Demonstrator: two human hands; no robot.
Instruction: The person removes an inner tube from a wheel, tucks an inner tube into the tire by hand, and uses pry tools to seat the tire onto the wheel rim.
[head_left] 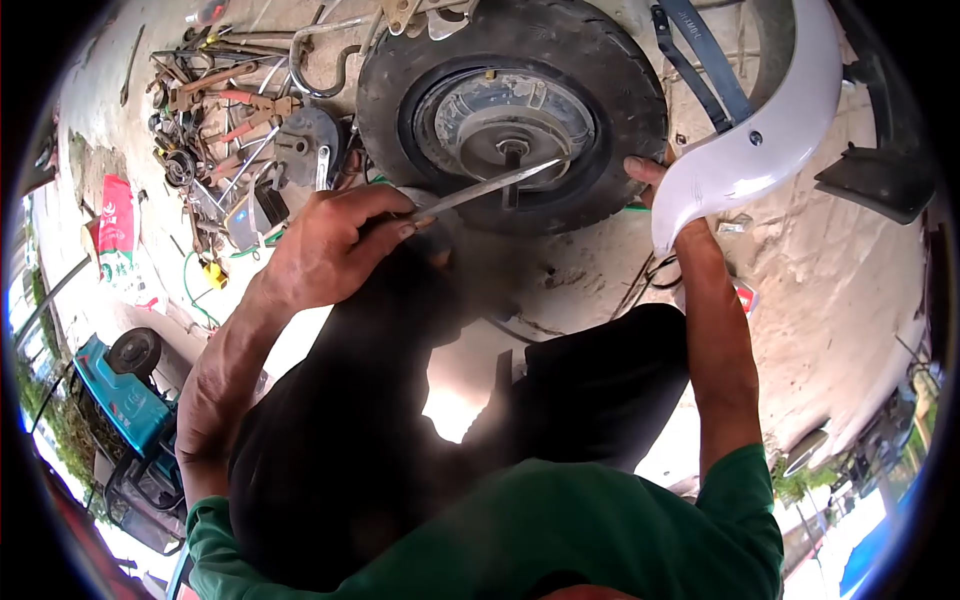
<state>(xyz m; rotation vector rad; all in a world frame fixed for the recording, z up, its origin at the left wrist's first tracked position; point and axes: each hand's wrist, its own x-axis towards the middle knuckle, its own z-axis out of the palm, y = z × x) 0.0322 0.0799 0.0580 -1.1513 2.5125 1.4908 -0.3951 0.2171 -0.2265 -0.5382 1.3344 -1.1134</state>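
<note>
My left hand (345,235) is closed around one end of a tire lever (490,185), a long, flat metal bar. The bar slants up to the right across the lower part of a wheel, its far end over the rim. A black tire (625,75) surrounds the grey metal hub (470,110), and an axle with a nut sticks out of the centre. At the tire's lower right edge is my right hand (645,170), digits against the rubber. A glossy white fender (745,165) covers most of that hand, so its full grip is hidden.
Several pliers, wrenches and other tools (235,120) lie piled left of the wheel, beside a dark round plate (305,145). A red and white bag (118,220) lies further left, above a teal machine (125,390). Black plastic parts (875,185) are at the right.
</note>
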